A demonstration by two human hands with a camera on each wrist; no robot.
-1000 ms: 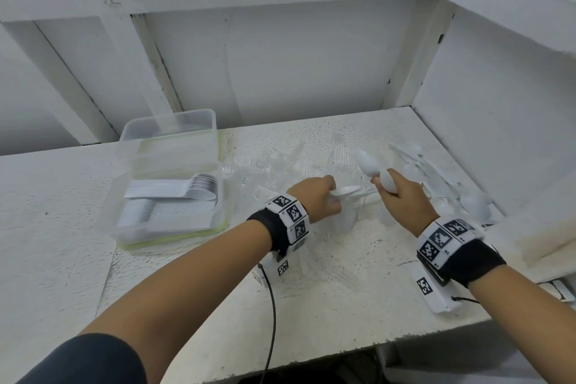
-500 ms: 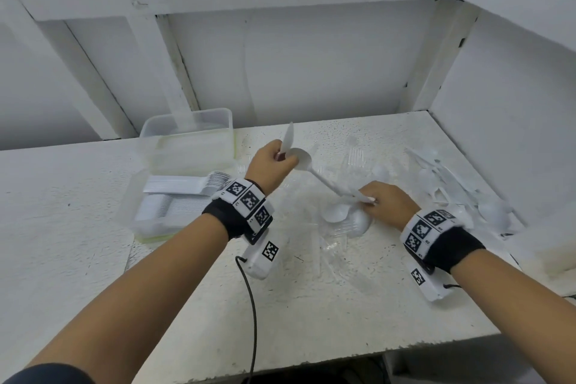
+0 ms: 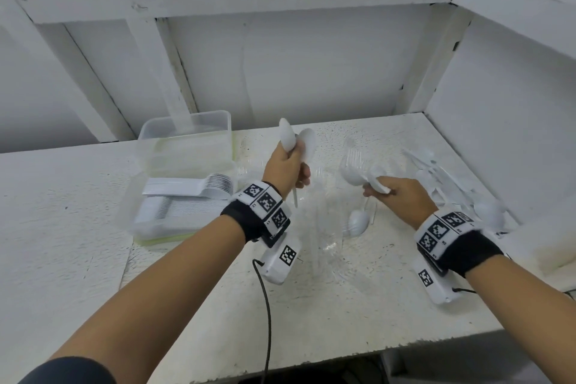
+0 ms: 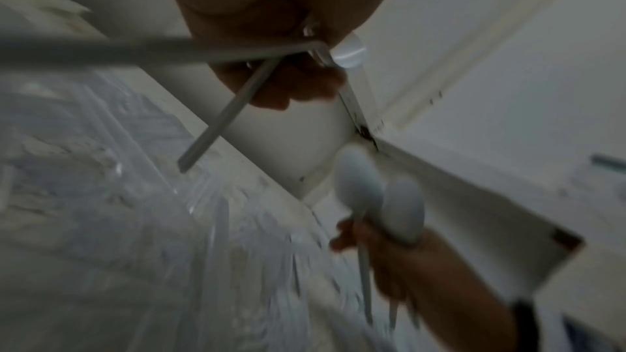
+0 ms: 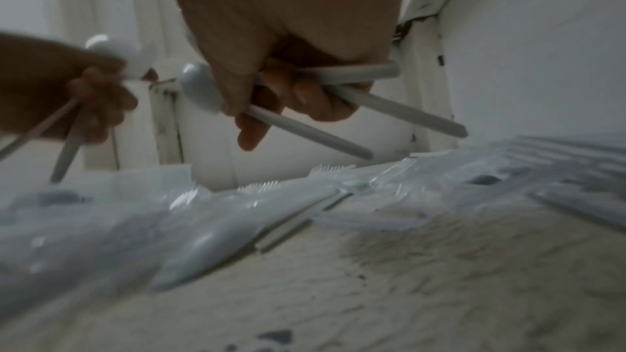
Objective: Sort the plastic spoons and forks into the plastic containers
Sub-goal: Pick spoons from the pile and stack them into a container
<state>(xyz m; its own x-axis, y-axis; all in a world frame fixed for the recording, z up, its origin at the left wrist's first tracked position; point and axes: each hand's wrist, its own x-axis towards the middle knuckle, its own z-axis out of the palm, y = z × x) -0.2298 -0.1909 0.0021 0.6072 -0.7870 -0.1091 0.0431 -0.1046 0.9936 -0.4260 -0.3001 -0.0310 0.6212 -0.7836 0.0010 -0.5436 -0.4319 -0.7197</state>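
Note:
My left hand is raised over the middle of the table and grips two white spoons, bowls up and handles crossing below the fist. Further right, my right hand grips a few white spoons, bowls pointing left; their handles stick out under the fingers. A shallow clear container at the left holds two neat stacks of white spoons. A deeper clear container stands behind it, and I cannot tell what it holds.
Clear plastic forks lie scattered between my hands, with one white spoon among them. More white spoons are heaped at the right by the white side wall. A cable hangs from my left wrist.
My left hand has lifted and turned its spoons upright. The right hand, down on the pile half a second ago, has come up holding spoons. The hands have moved apart.

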